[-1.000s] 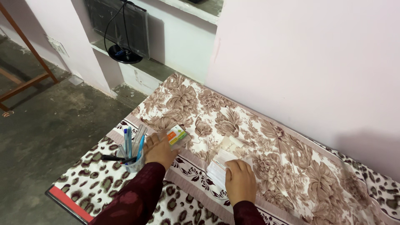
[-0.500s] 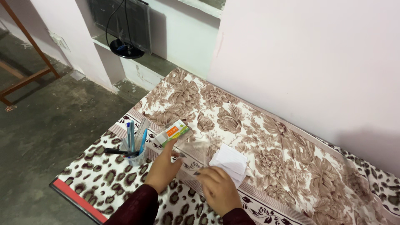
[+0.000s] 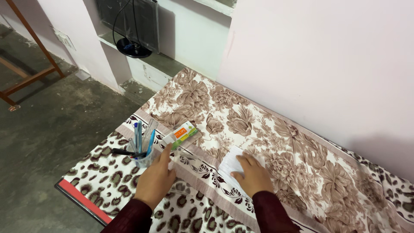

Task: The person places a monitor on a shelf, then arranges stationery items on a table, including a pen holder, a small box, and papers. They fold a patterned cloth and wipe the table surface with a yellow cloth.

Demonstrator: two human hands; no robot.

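Observation:
My right hand [image 3: 252, 174] lies flat with its fingers spread on a folded white paper [image 3: 230, 165] on the patterned tablecloth. My left hand [image 3: 156, 179] rests on the cloth with a finger stretched toward a small white box with an orange and green label [image 3: 181, 133], just short of it. A clear cup of pens [image 3: 143, 152] stands right beside the left hand. A thin transparent sheet seems to lie between my hands, hard to make out.
The table [image 3: 86, 199] with its floral and leopard-print cloth stands against a pale pink wall [image 3: 323, 64]. A dark monitor on a round stand [image 3: 129, 26] sits in a wall niche at the back left. A wooden frame [image 3: 26, 64] stands on the concrete floor.
My right hand has moved forward and come down flat on the white paper. My left hand has drawn back a little from the small box, which lies where it was.

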